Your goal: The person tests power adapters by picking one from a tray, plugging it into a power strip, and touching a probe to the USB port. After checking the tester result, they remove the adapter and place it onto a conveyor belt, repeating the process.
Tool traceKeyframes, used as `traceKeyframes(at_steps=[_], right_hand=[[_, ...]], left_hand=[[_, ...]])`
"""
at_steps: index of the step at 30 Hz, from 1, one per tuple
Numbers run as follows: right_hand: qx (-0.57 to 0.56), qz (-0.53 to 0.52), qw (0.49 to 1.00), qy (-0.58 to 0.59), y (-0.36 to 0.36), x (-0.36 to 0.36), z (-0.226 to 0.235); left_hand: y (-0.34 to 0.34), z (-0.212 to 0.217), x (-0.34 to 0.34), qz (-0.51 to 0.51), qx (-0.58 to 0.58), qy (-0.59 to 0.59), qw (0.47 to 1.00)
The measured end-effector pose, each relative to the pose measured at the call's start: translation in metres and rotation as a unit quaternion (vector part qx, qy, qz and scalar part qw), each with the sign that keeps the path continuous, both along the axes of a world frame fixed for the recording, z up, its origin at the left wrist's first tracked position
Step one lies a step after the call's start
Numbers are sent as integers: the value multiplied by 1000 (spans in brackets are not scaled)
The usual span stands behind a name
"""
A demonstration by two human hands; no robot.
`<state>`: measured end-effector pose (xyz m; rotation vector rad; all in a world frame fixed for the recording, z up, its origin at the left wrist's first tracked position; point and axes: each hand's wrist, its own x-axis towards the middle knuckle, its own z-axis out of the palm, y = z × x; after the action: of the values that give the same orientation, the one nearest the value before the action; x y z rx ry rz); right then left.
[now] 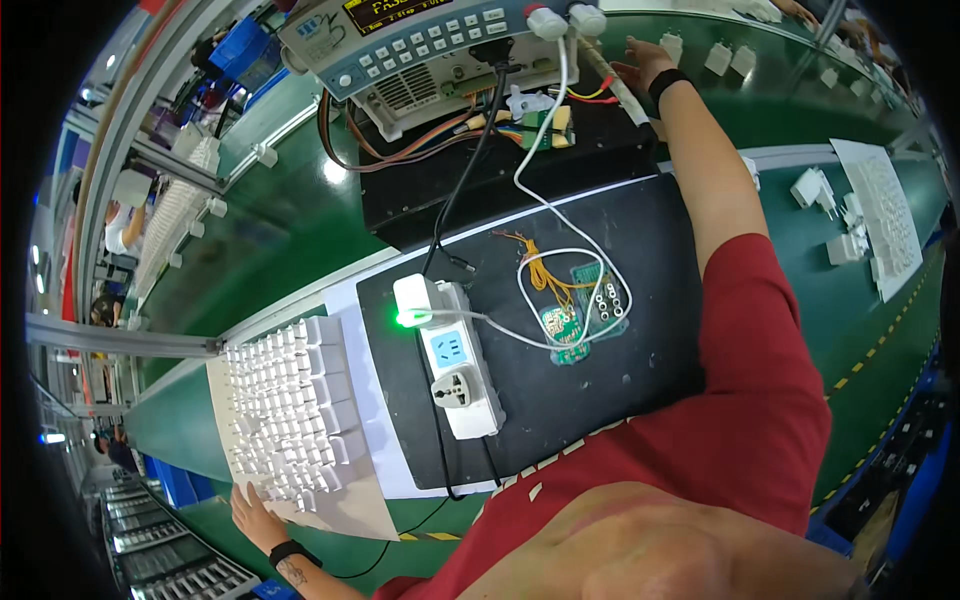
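My left hand (258, 518) rests at the near left corner of a cardboard sheet (350, 500), fingers stretched out and apart. Rows of white charger housings (290, 400) stand on that sheet, just beyond the fingertips. Far off at the upper right, my right hand (648, 66) reaches past the bench instrument (440, 60) over the green conveyor. Its fingers look spread, with nothing visible in them. White chargers (718, 58) sit on the belt close to it. A white charger (415, 298) with a green glow is plugged into the power strip (465, 370) on the black mat.
On the black mat (640, 370) lie green circuit boards (565, 330), orange wires (540, 270) and a looped white cable (520, 175). A black platform (400, 190) bears the instrument. At right, loose chargers (815, 190) lie beside another filled white sheet (880, 220).
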<state>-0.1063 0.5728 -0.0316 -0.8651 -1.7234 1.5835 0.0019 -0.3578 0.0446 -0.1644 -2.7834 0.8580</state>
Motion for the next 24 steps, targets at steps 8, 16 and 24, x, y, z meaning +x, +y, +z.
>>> traceKeyframes(at_steps=[8,16,24], right_hand=[[547,212,766,-263,77,-93,-40],[460,71,789,-400,140,-84,-37],[-48,21,993,102,115,-41,29]], left_hand=[[19,16,47,87,167,131,973],[38,-20,55,173,544,180,801],[38,-34,22,149,596,117,780]])
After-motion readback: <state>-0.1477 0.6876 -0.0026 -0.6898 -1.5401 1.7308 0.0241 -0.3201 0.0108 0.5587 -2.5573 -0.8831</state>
